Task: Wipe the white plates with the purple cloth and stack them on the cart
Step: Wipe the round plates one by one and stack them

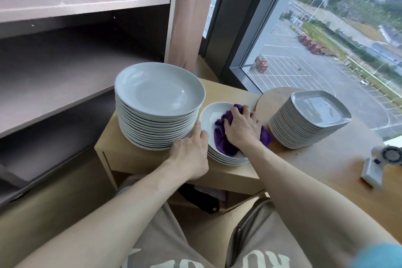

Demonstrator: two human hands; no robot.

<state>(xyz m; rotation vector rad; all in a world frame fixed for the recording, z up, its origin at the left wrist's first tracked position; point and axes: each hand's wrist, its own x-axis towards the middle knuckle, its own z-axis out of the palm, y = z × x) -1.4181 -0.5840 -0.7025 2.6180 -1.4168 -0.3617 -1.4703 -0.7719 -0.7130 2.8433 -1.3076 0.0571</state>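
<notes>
From my feed, the right hand (241, 128) is reached forward with the palm down and the wrist low. Its fingers (231, 113) are curled into the bunched purple cloth (221, 139), gripping it and pressing it into the top white plate (214, 115) of a short stack. That stack sits on the wooden cart (130, 154), just right of a tall stack of round plates (158, 93).

The left hand (191, 152) comes in from below, back upward. Its fingers lie nearly straight and relaxed against the left rim of that top plate, in the gap between the two stacks, with the thumb on the rim.

To the right, the desk (326, 165) carries a stack of square plates (311, 119) and a small white device (380, 165).

The only writing I see is large pale lettering on the shorts (276, 260), upside down and cut off at the frame edge. I cannot read it whole.
</notes>
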